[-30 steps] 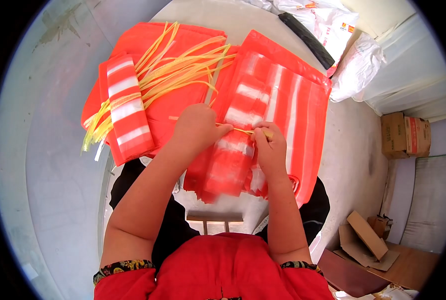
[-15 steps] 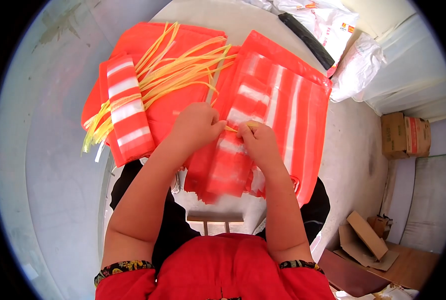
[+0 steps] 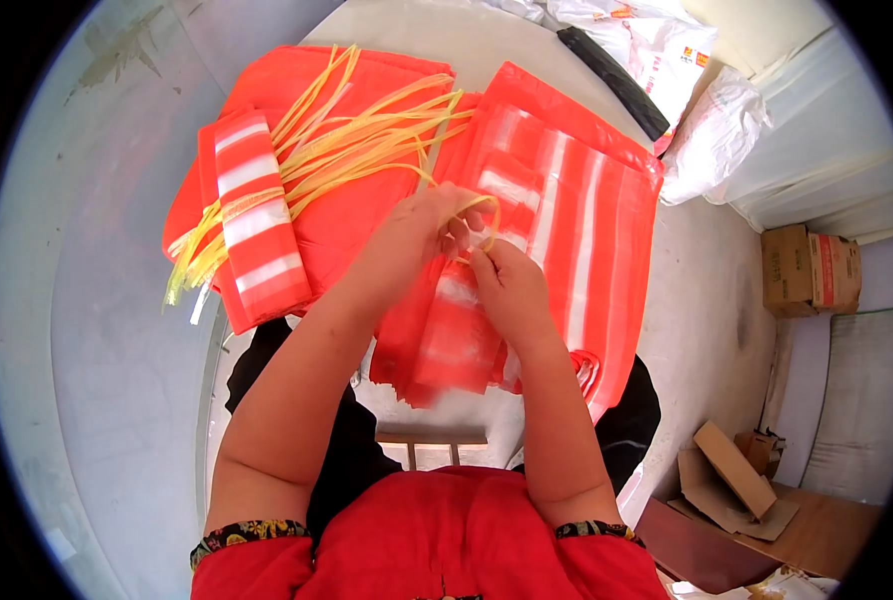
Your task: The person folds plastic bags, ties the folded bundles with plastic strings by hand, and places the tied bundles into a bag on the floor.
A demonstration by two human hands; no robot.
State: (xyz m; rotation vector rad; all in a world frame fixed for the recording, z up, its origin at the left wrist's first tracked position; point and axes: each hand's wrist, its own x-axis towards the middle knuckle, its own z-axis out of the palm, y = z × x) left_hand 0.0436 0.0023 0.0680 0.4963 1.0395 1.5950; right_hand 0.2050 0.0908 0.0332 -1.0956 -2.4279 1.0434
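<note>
Over a folded bundle of red-and-white striped plastic [image 3: 452,335], my left hand [image 3: 434,222] and my right hand [image 3: 509,285] meet with a thin yellow strip [image 3: 495,215] looped between them. The fingers of both hands are closed on the strip. Beneath and to the right lies a larger stack of striped red plastic [image 3: 606,215]. On the left, a rolled striped bundle [image 3: 256,215] with a yellow band rests on more red plastic [image 3: 336,255]. Several loose yellow strips [image 3: 366,130] fan out over that plastic.
A black bar-like object [image 3: 614,82] lies at the upper right beside white printed sacks [image 3: 721,130]. Cardboard boxes [image 3: 788,270] stand by the right wall, and an opened carton [image 3: 731,485] sits at the lower right. A wooden stool edge [image 3: 431,438] shows below the plastic.
My left hand has moved up and right. My right hand has shifted left from its first position, and the yellow strip now forms a raised loop between the fingers.
</note>
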